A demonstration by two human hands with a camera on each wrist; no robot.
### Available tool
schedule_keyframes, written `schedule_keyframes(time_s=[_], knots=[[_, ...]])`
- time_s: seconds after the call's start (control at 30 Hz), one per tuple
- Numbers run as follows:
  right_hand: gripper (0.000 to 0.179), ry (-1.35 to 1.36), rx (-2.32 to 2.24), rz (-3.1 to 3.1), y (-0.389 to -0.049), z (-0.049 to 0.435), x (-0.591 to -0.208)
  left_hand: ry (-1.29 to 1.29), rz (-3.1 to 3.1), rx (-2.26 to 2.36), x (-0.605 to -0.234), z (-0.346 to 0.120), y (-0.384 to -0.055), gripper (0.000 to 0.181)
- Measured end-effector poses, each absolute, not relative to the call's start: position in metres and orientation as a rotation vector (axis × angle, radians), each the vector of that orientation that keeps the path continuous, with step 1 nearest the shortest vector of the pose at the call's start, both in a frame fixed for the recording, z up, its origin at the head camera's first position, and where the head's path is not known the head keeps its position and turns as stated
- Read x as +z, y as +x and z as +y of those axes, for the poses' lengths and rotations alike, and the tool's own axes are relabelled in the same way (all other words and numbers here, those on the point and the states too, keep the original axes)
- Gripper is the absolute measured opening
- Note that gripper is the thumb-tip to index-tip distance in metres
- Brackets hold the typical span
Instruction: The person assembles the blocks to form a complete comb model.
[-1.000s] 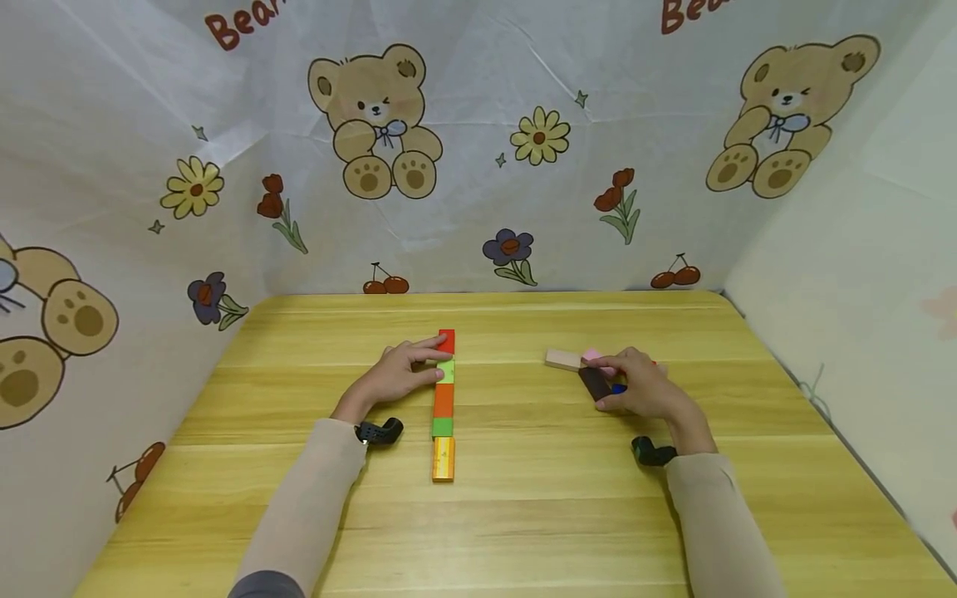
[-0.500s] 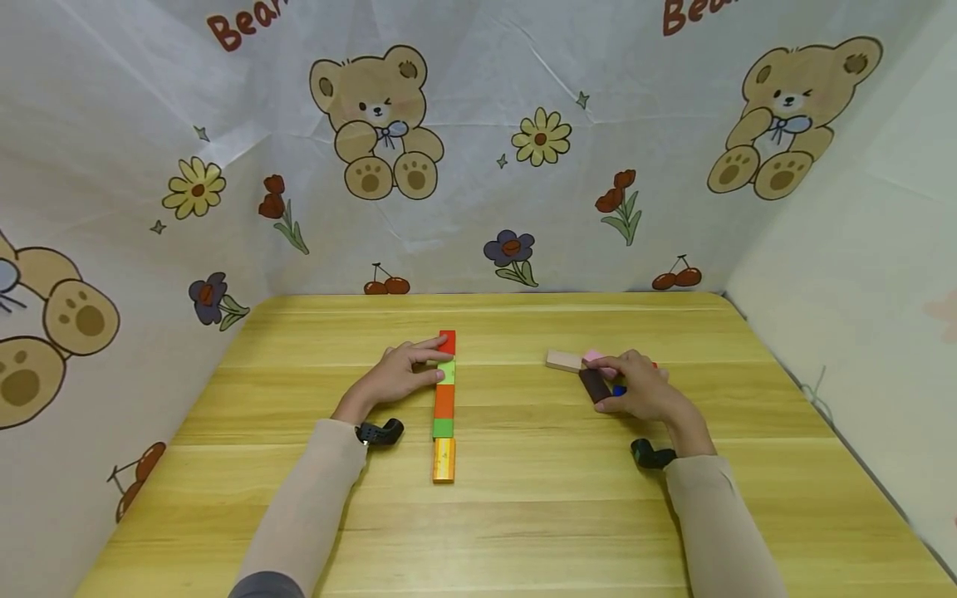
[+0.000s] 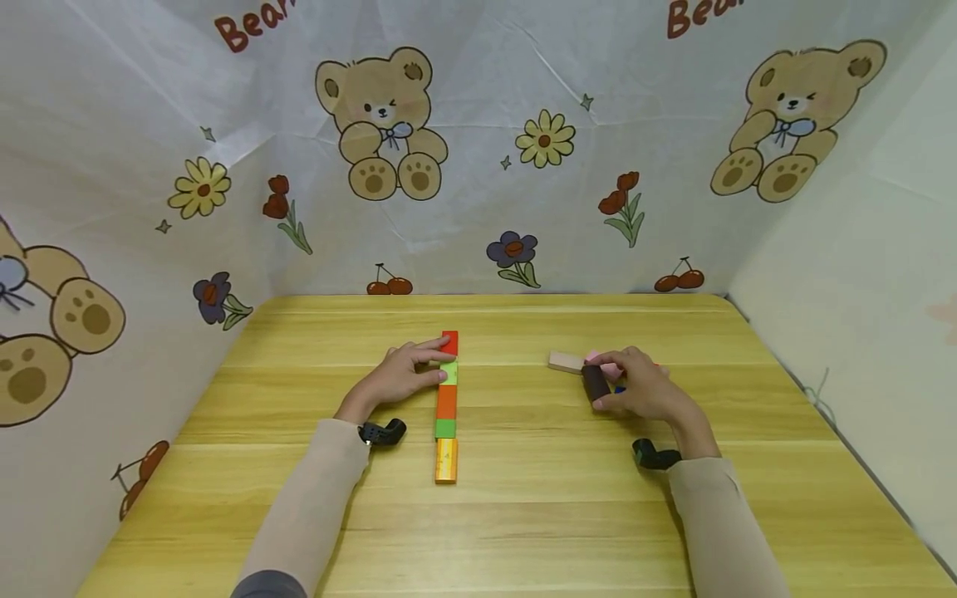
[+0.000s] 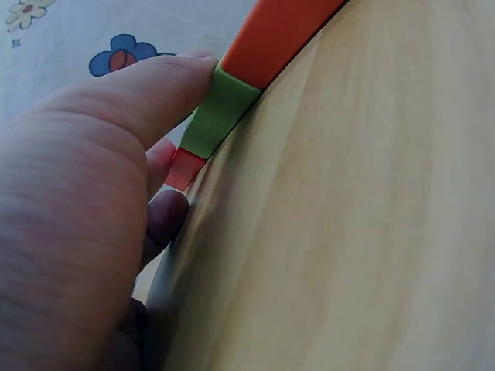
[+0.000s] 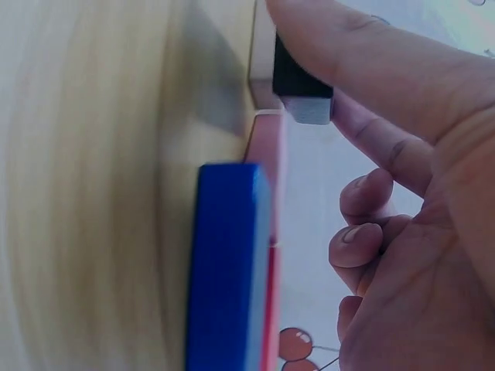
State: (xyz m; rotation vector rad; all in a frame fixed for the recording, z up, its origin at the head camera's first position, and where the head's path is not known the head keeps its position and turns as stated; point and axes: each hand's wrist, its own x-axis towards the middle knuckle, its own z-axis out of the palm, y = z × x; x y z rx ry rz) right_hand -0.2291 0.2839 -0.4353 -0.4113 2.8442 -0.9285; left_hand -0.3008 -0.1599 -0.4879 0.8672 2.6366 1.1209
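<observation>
Head view: beige sleeves [image 3: 299,507] reach in from the near edge, a black wrist unit [image 3: 383,432] at each cuff. On the wood-grain table [image 3: 538,515], a row of blocks runs away from the person: yellow block [image 3: 445,461] nearest, then green block [image 3: 445,428], orange block [image 3: 446,402], light green block [image 3: 451,374] and red block [image 3: 450,340] farthest. Right hand [image 3: 645,386] pinches a dark brown block [image 3: 596,384] between thumb and index finger, well right of the row; right wrist view shows it raised off the table top, remaining fingers curled. A blue block [image 5: 224,263] lies just below that hand. Left hand [image 3: 396,378] touches the row's far part, thumb at light green, fingers relaxed and spread from the thumb, clamping nothing. Beyond the dark block: pink block [image 5: 265,154], pale wood block [image 3: 566,362]. Farthest, a white backdrop [image 3: 463,208] printed with bears and flowers.
</observation>
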Motion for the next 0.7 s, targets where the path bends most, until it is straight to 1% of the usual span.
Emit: schedule_keyframes(time_s=[0.17, 0.5, 0.7], knots=[[0.065, -0.409, -0.928, 2.859, -0.229, 0.274, -0.427, 0.864, 2.646, 1.119, -0.486, -0.160, -0.301, 0.042], [0.068, -0.395, -0.952, 2.971, -0.221, 0.263, -0.409, 0.848, 2.656, 1.106, -0.483, -0.160, -0.296, 0.042], [0.068, -0.433, -0.984, 2.985, -0.214, 0.245, -0.394, 0.856, 2.663, 1.099, -0.485, -0.161, -0.296, 0.041]])
